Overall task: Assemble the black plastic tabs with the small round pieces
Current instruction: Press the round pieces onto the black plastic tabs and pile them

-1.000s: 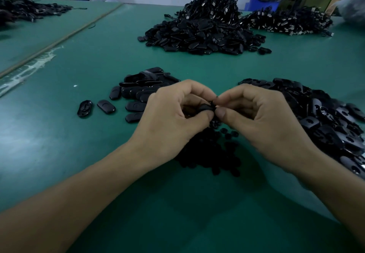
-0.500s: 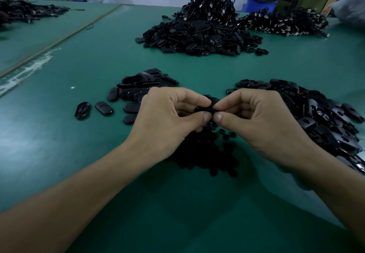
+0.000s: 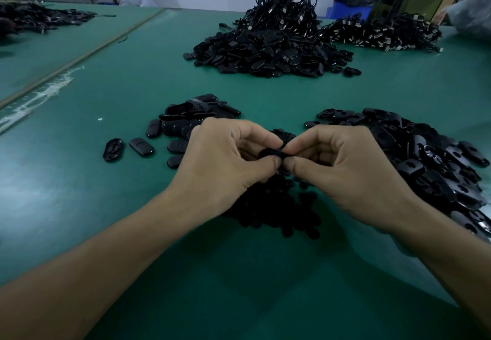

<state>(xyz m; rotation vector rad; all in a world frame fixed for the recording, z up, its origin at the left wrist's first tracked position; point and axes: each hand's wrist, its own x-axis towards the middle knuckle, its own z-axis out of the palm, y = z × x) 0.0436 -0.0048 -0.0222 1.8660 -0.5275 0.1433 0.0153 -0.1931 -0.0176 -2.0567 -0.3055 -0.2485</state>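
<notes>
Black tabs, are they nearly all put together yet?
Not nearly. The small pile of tabs beside the left hand looks finished, though I can't be sure. The left hand and right hand pinch one tab between them. The big pile of tabs on the right and the heap of small round pieces are left.

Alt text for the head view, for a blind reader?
The left hand and right hand pinch one black tab above a heap of small round pieces on a green table. A left pile of tabs and a right pile of tabs flank them; a larger heap with cables lies farther back.
</notes>
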